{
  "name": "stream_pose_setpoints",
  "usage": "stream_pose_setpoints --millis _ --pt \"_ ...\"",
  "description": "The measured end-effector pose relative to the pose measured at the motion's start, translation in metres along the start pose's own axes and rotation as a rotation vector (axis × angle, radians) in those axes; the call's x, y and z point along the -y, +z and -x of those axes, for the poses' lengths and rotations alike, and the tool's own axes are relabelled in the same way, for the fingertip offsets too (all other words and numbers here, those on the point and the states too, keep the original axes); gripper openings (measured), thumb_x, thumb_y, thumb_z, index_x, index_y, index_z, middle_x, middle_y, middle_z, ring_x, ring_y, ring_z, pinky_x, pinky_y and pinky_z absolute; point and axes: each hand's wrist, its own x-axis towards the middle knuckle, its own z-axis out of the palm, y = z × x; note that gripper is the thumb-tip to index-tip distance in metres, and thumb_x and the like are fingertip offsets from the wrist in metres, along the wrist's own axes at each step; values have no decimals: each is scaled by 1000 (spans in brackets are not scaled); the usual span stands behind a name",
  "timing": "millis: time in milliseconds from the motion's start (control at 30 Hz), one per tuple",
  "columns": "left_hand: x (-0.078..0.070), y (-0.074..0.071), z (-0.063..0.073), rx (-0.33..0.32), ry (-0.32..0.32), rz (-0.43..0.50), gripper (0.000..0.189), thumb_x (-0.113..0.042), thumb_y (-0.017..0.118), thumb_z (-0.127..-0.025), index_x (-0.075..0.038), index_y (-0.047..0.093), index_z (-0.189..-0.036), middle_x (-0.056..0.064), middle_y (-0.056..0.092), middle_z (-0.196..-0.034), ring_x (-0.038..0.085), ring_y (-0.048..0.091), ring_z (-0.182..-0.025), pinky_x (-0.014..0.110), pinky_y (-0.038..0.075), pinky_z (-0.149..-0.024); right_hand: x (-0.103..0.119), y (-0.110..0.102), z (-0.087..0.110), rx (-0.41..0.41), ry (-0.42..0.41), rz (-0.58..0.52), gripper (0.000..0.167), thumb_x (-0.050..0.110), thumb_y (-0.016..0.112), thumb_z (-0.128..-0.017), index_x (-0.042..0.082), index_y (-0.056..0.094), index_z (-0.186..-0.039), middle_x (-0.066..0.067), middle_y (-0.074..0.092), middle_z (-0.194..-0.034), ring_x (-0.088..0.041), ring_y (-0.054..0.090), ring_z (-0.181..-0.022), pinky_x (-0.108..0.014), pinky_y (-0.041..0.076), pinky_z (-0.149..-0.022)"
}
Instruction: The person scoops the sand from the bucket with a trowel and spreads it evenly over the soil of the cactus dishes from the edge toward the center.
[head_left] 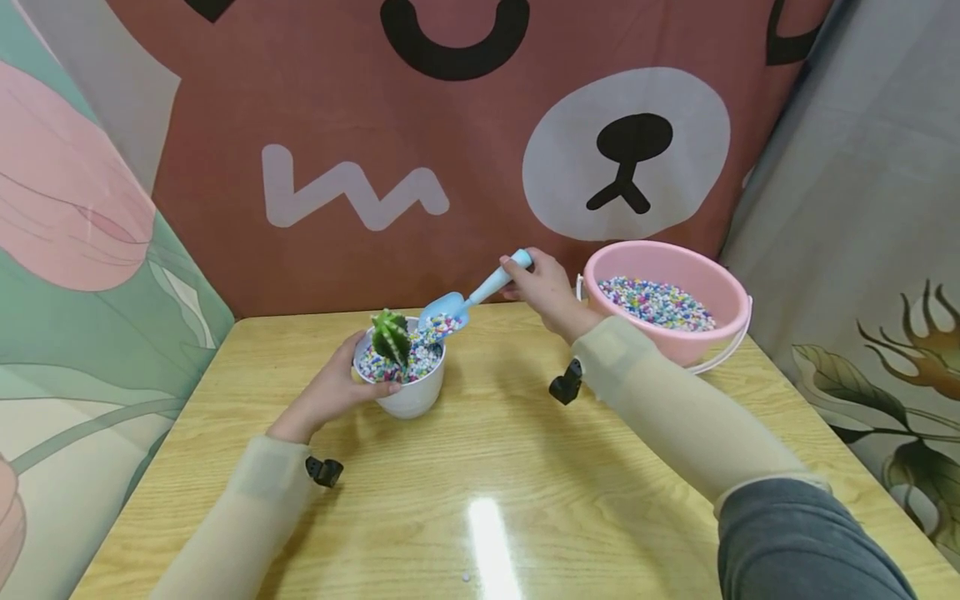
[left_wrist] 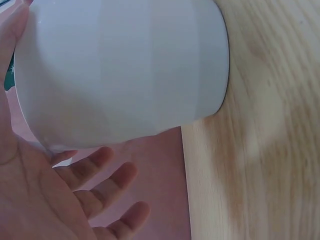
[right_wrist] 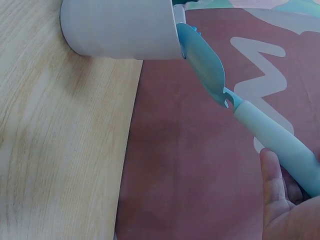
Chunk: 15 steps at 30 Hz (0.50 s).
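A small white flowerpot stands on the table with a ribbed green cactus amid multicoloured beads. My left hand holds the pot at its left side, thumb across the front near the rim; in the left wrist view several fingers extend below the white wall. My right hand grips the handle of a light blue toy shovel. The shovel tilts down to the left, its scoop at the pot's right rim with beads on it. In the right wrist view the scoop's underside meets the rim.
A pink bucket of multicoloured beads stands at the table's back right, close to my right forearm, its white handle hanging down. A printed cloth hangs behind the wooden table. One tiny bead lies near the front.
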Motion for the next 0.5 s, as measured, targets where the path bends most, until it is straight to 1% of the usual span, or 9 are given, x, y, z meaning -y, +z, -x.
stream_pose_setpoints --millis 33,200,300,367,433,500 --pt "-1 -1 0 1 2 -2 114 -35 87 -84 0 14 -163 28 24 -164 48 24 -149 65 22 -118 0 0 0 0 -4 2 29 27 59 -107 -1 57 -114 -18 63 -106 -22 70 -83 -30 60 -79" --pt "-2 -2 0 3 -5 1 115 -34 87 -84 4 11 -163 31 20 -164 49 20 -150 65 19 -118 2 1 1 8 -11 -3 28 27 60 -107 0 57 -110 -16 63 -105 -33 70 -92 -30 60 -79" --pt "-2 -2 2 0 -9 -3 116 -32 86 -86 6 8 -162 33 18 -164 50 19 -150 65 18 -119 1 1 2 10 -5 0 27 28 60 -107 1 57 -110 -15 62 -105 -34 71 -94 -30 60 -80" --pt "-2 -1 2 -7 -6 -12 117 -33 86 -86 7 7 -162 34 17 -164 51 18 -150 65 18 -119 1 1 3 4 -3 5 27 28 60 -107 2 58 -110 -15 63 -105 -33 71 -93 -30 60 -79" --pt "-4 1 2 -21 10 -26 117 -34 86 -85 9 8 -161 35 19 -163 51 20 -149 65 19 -119 2 -1 3 -2 -10 6 27 28 60 -107 1 57 -109 -16 63 -105 -33 72 -93 -31 60 -80" --pt "-6 2 1 -40 30 -45 116 -37 87 -84 9 13 -161 34 24 -162 51 24 -148 65 21 -118 3 -2 3 -9 -19 3 27 28 60 -107 1 57 -109 -16 63 -106 -33 72 -93 -32 60 -80"
